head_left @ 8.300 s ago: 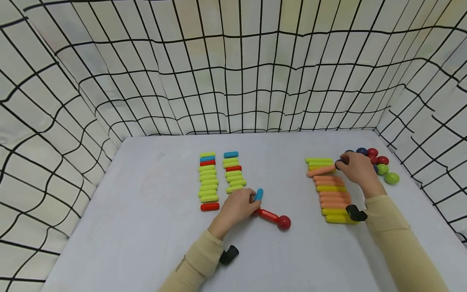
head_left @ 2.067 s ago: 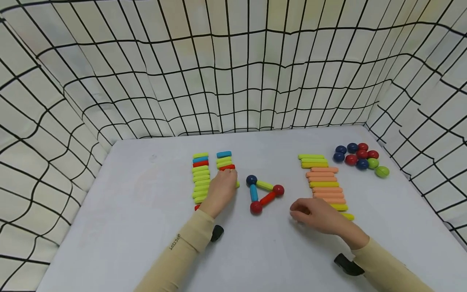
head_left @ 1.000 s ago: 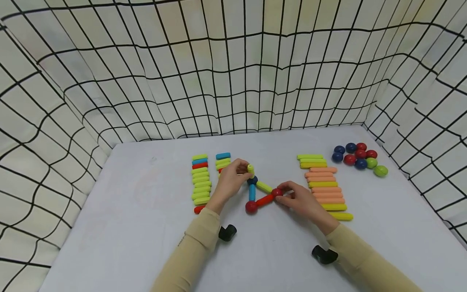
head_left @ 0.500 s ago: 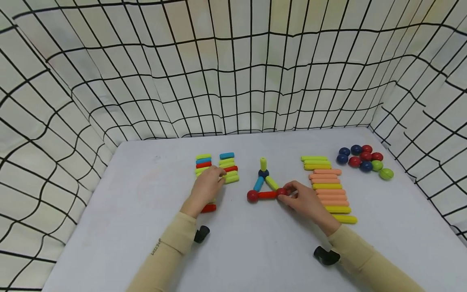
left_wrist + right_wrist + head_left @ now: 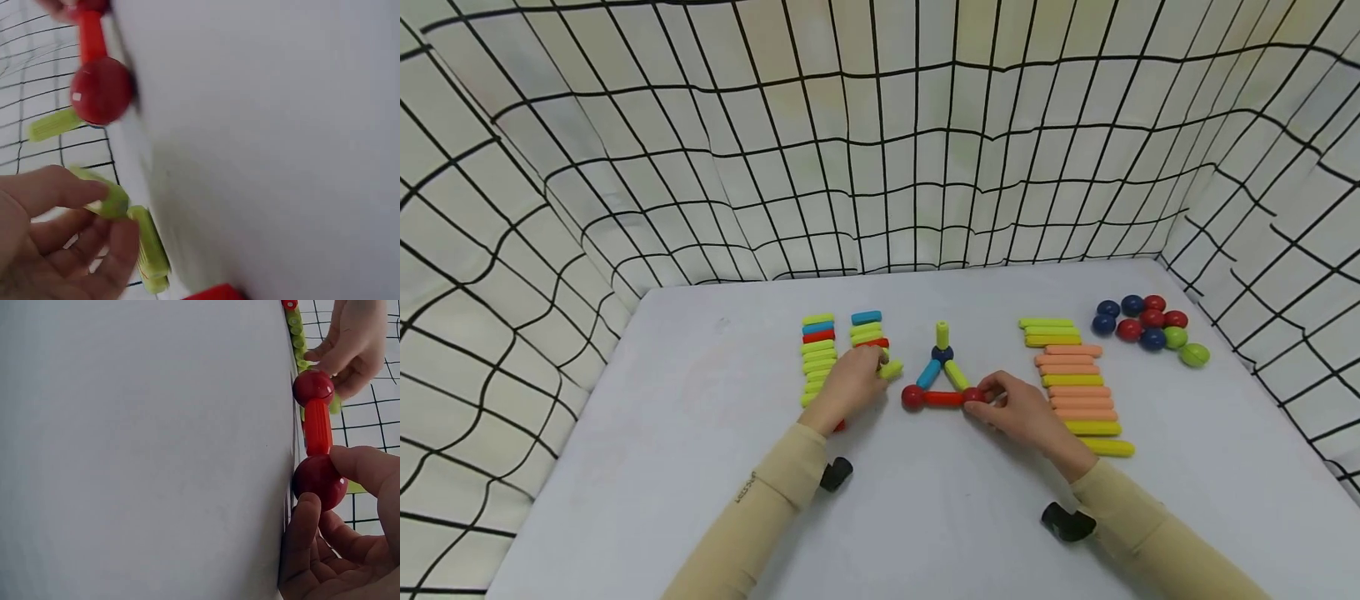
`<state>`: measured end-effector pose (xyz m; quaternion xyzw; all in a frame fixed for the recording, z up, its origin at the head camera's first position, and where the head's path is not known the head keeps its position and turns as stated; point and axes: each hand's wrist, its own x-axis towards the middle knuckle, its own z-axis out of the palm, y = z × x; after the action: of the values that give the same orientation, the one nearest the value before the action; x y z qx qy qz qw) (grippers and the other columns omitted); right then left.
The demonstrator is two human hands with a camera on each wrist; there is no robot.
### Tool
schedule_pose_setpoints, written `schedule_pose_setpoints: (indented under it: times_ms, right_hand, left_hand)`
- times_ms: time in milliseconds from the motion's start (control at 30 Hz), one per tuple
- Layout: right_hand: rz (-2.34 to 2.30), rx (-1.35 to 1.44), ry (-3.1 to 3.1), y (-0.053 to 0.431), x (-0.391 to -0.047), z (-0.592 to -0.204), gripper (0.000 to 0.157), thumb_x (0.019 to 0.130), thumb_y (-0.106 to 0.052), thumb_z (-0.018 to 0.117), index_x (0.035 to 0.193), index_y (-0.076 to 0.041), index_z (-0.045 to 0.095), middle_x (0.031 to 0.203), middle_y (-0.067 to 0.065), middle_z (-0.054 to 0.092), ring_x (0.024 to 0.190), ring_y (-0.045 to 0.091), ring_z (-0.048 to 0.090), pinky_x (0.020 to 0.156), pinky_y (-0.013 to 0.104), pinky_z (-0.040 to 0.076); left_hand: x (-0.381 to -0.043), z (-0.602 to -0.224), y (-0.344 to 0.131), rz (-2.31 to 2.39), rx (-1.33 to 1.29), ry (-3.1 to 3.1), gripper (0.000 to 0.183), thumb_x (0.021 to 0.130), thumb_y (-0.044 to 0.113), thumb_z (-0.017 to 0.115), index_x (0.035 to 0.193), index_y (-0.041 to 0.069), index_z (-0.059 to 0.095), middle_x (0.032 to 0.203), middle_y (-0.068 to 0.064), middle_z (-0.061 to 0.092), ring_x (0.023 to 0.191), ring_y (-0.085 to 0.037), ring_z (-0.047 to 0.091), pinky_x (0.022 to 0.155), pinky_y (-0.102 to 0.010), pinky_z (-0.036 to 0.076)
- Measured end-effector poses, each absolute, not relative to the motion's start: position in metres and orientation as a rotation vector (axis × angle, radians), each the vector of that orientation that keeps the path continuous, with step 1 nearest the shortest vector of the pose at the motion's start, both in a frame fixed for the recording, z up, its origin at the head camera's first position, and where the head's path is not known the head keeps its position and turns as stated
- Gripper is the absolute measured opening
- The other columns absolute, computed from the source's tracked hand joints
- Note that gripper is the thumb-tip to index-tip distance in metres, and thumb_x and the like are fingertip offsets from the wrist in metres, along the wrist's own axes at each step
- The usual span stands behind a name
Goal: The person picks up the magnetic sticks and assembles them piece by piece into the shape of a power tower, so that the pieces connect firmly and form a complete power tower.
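Observation:
My left hand pinches a short light-green rod beside the short rods; in the left wrist view this green rod sits between thumb and fingers. My right hand grips a red ball, the right corner of a triangle lying on the table. Its front side is a red rod reaching another red ball. A blue rod and a green rod run back to a dark blue ball. On that ball a light-green rod sticks up.
Two columns of short rods lie at left, partly behind my left hand. Longer orange and yellow rods form a column at right. Several loose balls lie at the back right. Black-wire grid walls surround the white table.
The triangle has been put together. My left hand has set a green rod on the blue ball, gone back to the short rods and taken another. My right hand stays on the red ball.

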<state>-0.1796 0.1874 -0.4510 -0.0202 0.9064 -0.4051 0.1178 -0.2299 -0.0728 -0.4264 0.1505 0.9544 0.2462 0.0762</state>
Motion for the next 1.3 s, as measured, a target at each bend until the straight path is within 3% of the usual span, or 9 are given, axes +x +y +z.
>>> schedule_pose_setpoints:
  times_ms: [233,333,633,833,1000,1067,1200,1300]
  right_hand:
    - [-1.181,-0.063,2.651,0.184,-0.182,-0.450,0.041,0.088,-0.033,0.073,0.115,-0.006,0.058,0.099,0.005,0.062,0.075,0.017,0.056,0.063,0.027,0.052]
    - [-1.162,-0.061,2.659,0.180,-0.183,-0.451,0.041,0.088,-0.033,0.073,0.115,-0.007,0.058,0.098,0.005,0.062,0.074,0.017,0.056,0.062,0.027,0.051]
    - [-1.084,-0.235,2.653,0.178,-0.188,-0.453,0.041,0.087,-0.031,0.074,0.119,-0.008,0.060,0.099,0.001,0.062,0.086,0.019,0.054,0.069,0.028,0.049]
    - [-1.077,-0.496,2.501,0.180,-0.187,-0.450,0.031,0.090,-0.027,0.070,0.116,-0.009,0.066,0.098,-0.001,0.065,0.083,0.016,0.056,0.069,0.028,0.051]
    - [-1.124,-0.307,2.524,0.177,-0.197,-0.449,0.025,0.095,-0.024,0.064,0.115,-0.010,0.066,0.095,0.001,0.064,0.077,0.017,0.057,0.067,0.028,0.052]
    - [-1.167,-0.167,2.540,0.176,-0.203,-0.449,0.032,0.096,-0.024,0.063,0.123,-0.008,0.061,0.103,0.006,0.063,0.079,0.019,0.058,0.068,0.029,0.053]
    - [-1.230,-0.101,2.549,0.174,-0.215,-0.449,0.055,0.096,-0.024,0.062,0.145,-0.009,0.041,0.138,0.013,0.050,0.092,0.022,0.059,0.076,0.029,0.054]
    - [-1.252,-0.175,2.509,0.173,-0.221,-0.450,0.058,0.097,-0.023,0.062,0.149,-0.011,0.039,0.144,0.014,0.046,0.099,0.026,0.059,0.079,0.031,0.054]
  left_hand:
    - [-0.217,-0.419,-0.073,1.264,0.599,2.608,0.028,0.089,0.007,0.070,0.116,0.005,0.065,0.102,-0.003,0.066,0.096,-0.019,0.062,0.085,-0.032,0.054]
    - [-0.214,-0.420,-0.071,1.249,0.664,2.616,0.026,0.088,0.005,0.071,0.114,0.005,0.066,0.100,-0.003,0.067,0.095,-0.019,0.062,0.086,-0.032,0.054]
    - [-0.213,-0.428,-0.067,1.232,0.534,2.739,0.026,0.088,0.007,0.072,0.114,0.004,0.066,0.104,-0.007,0.068,0.096,-0.022,0.063,0.084,-0.032,0.054]
    - [-0.211,-0.431,-0.062,1.084,0.371,2.942,0.025,0.089,0.012,0.073,0.110,0.001,0.064,0.092,-0.008,0.059,0.084,-0.021,0.053,0.072,-0.029,0.049]
    - [-0.213,-0.430,-0.062,1.049,0.364,2.937,0.036,0.089,0.017,0.074,0.121,0.005,0.064,0.094,-0.008,0.059,0.085,-0.019,0.051,0.069,-0.027,0.046]
    - [-0.215,-0.429,-0.063,1.049,0.406,2.919,0.035,0.089,0.018,0.074,0.120,0.006,0.066,0.094,-0.007,0.060,0.085,-0.019,0.051,0.068,-0.027,0.046]
    - [-0.220,-0.428,-0.063,1.077,0.429,2.873,0.028,0.090,0.016,0.072,0.114,0.003,0.068,0.088,-0.006,0.060,0.081,-0.019,0.053,0.067,-0.026,0.047]
    - [-0.222,-0.429,-0.063,1.089,0.420,2.853,0.028,0.090,0.014,0.071,0.114,0.001,0.067,0.090,-0.007,0.061,0.082,-0.020,0.054,0.069,-0.027,0.049]
